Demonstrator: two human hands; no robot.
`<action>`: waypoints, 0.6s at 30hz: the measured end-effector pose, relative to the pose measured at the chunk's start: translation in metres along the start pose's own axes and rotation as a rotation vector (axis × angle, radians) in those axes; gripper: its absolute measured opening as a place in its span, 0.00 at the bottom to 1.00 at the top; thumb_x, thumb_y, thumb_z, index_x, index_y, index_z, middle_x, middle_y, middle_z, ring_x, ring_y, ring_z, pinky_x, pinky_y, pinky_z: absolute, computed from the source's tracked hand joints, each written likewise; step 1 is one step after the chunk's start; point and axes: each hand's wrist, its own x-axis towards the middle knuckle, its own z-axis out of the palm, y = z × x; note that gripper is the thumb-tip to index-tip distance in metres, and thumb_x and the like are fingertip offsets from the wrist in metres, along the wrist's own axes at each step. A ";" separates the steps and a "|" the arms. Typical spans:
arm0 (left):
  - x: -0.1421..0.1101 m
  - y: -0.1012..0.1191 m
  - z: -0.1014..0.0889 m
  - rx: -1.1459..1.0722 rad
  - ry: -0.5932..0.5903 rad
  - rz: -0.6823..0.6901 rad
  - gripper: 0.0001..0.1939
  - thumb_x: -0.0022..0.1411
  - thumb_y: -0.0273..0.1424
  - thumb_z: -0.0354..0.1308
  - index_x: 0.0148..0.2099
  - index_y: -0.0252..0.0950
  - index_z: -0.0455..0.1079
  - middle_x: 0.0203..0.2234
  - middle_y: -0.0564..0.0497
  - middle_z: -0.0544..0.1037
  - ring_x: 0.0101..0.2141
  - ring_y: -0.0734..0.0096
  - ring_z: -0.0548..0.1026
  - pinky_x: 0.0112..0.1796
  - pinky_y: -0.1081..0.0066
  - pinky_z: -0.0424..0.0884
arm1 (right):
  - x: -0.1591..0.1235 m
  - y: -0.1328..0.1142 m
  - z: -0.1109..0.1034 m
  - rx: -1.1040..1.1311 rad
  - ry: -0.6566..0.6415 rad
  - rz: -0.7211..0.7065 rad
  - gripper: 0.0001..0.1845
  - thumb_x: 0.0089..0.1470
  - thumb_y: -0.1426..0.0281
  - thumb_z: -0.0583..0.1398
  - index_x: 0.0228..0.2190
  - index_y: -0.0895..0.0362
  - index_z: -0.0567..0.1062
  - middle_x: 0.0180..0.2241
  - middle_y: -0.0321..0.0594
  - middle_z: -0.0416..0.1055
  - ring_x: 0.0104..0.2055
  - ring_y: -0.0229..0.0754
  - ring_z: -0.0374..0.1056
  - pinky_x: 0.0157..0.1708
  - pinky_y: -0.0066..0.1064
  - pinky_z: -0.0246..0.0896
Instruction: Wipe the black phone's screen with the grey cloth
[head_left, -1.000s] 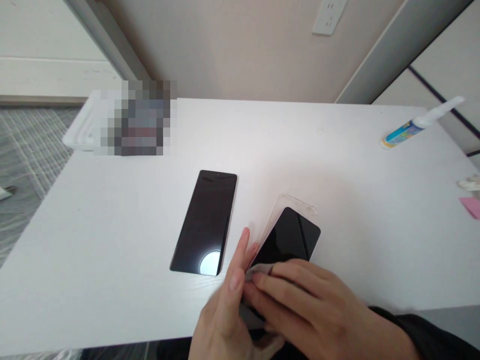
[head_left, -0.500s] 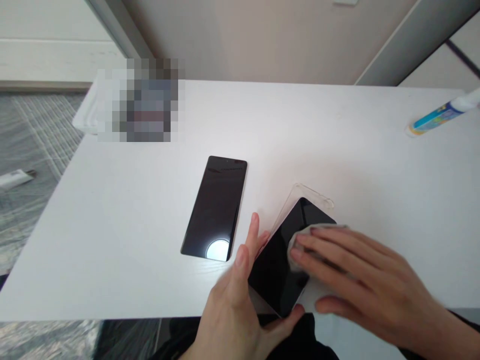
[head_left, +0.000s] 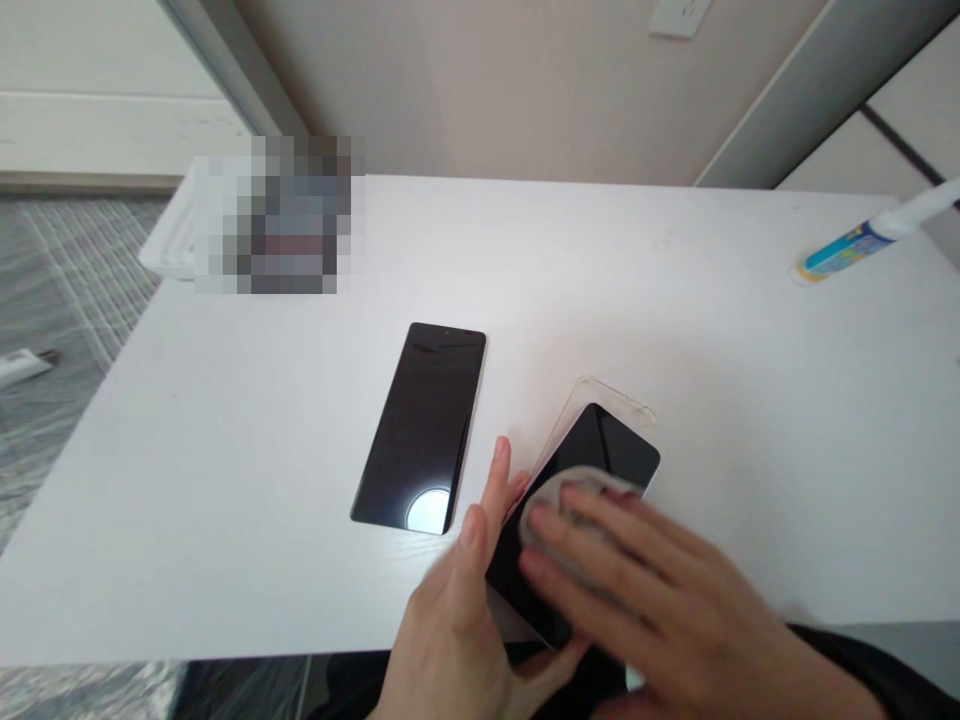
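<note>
Left hand (head_left: 450, 600): fingers spread wide and upright, thumb running low beneath; gripping the near left edge of a black glass-fronted smartphone (head_left: 600, 450), which is tilted with its near end raised off the table. Right hand (head_left: 645, 590): fingers together and slightly curved, slightly motion-blurred, pressing a soft pale grey cloth (head_left: 559, 520) flat against the phone's screen. Hands close together but apart, phone and cloth between them. Far corner of the phone over a curved clear plastic piece (head_left: 611, 392), either a case or a film, cannot tell which, lying on a white wood-grain table (head_left: 225, 520).

To the left, just beyond the left hand's fingers, a second black slab smartphone (head_left: 412, 430) lying flat, screen up, with a round white light reflection near its lower end. No readable writing on either phone.

Far right of the table: white plastic tube with a blue-and-yellow label (head_left: 847, 245), lying down, label too small to read. Far left corner: pixelated blurred-out object (head_left: 285, 215). Black sleeve (head_left: 840, 670) on the right forearm.
</note>
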 end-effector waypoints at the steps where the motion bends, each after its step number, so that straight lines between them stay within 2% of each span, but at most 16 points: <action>1: -0.001 -0.001 0.000 -0.015 -0.003 0.012 0.63 0.63 0.27 0.66 0.76 0.45 0.16 0.72 0.36 0.59 0.61 0.58 0.74 0.54 0.61 0.78 | 0.001 -0.001 0.001 0.001 -0.011 -0.051 0.33 0.73 0.47 0.46 0.64 0.53 0.70 0.68 0.36 0.65 0.68 0.49 0.62 0.62 0.40 0.65; 3: -0.002 -0.002 -0.001 -0.033 0.006 0.039 0.62 0.63 0.26 0.66 0.77 0.44 0.18 0.72 0.34 0.59 0.62 0.58 0.74 0.54 0.62 0.78 | 0.004 0.000 0.002 -0.015 -0.020 -0.034 0.32 0.73 0.48 0.46 0.65 0.53 0.69 0.69 0.34 0.64 0.69 0.46 0.61 0.67 0.40 0.58; 6: -0.002 -0.003 -0.001 -0.018 0.022 0.041 0.62 0.63 0.28 0.67 0.77 0.41 0.19 0.71 0.32 0.59 0.63 0.56 0.73 0.58 0.57 0.75 | 0.008 0.003 0.004 -0.023 0.007 0.130 0.48 0.66 0.38 0.46 0.66 0.64 0.67 0.69 0.46 0.62 0.71 0.56 0.56 0.71 0.50 0.49; 7: -0.002 -0.003 -0.001 -0.007 0.020 0.031 0.62 0.63 0.28 0.67 0.77 0.41 0.20 0.70 0.32 0.60 0.63 0.55 0.72 0.57 0.57 0.75 | 0.009 0.002 0.004 -0.015 0.006 0.137 0.48 0.66 0.38 0.47 0.66 0.65 0.67 0.69 0.47 0.62 0.72 0.57 0.56 0.71 0.49 0.49; 9: -0.002 -0.004 0.000 0.015 0.013 0.012 0.59 0.63 0.28 0.66 0.78 0.40 0.23 0.70 0.34 0.62 0.61 0.56 0.74 0.55 0.60 0.77 | 0.011 -0.001 0.006 0.006 0.004 0.051 0.37 0.71 0.46 0.48 0.66 0.59 0.68 0.69 0.40 0.63 0.71 0.51 0.57 0.72 0.44 0.48; 11: -0.002 -0.004 0.000 0.021 0.013 0.016 0.58 0.63 0.28 0.64 0.78 0.39 0.25 0.70 0.35 0.61 0.61 0.56 0.74 0.53 0.61 0.78 | 0.012 -0.003 0.006 0.016 -0.012 -0.046 0.29 0.75 0.53 0.48 0.66 0.53 0.68 0.69 0.32 0.63 0.71 0.44 0.58 0.74 0.39 0.43; 13: -0.003 -0.005 0.001 0.007 0.015 0.029 0.61 0.61 0.27 0.66 0.78 0.40 0.22 0.71 0.35 0.59 0.62 0.55 0.73 0.55 0.60 0.77 | 0.011 0.000 0.004 -0.003 -0.022 -0.001 0.34 0.73 0.47 0.47 0.67 0.55 0.67 0.70 0.33 0.62 0.71 0.46 0.57 0.75 0.42 0.37; 15: -0.003 -0.005 0.002 -0.006 0.024 0.035 0.64 0.60 0.27 0.68 0.77 0.42 0.18 0.71 0.35 0.58 0.63 0.54 0.71 0.56 0.57 0.76 | 0.010 0.003 0.002 -0.032 -0.033 0.119 0.49 0.65 0.36 0.46 0.67 0.61 0.66 0.71 0.42 0.59 0.73 0.53 0.53 0.74 0.47 0.38; 16: -0.003 -0.005 0.003 -0.001 0.022 0.022 0.65 0.60 0.27 0.68 0.77 0.43 0.18 0.71 0.36 0.59 0.63 0.54 0.72 0.56 0.56 0.76 | 0.009 0.004 0.001 -0.046 -0.026 0.155 0.52 0.63 0.34 0.46 0.67 0.63 0.66 0.71 0.45 0.59 0.73 0.56 0.53 0.74 0.48 0.40; 18: -0.003 -0.006 0.003 0.013 0.019 -0.007 0.65 0.59 0.27 0.68 0.77 0.45 0.19 0.71 0.38 0.61 0.62 0.53 0.73 0.55 0.56 0.77 | 0.009 0.002 0.001 -0.066 -0.031 0.083 0.44 0.67 0.40 0.49 0.67 0.61 0.66 0.70 0.43 0.60 0.72 0.55 0.54 0.72 0.46 0.45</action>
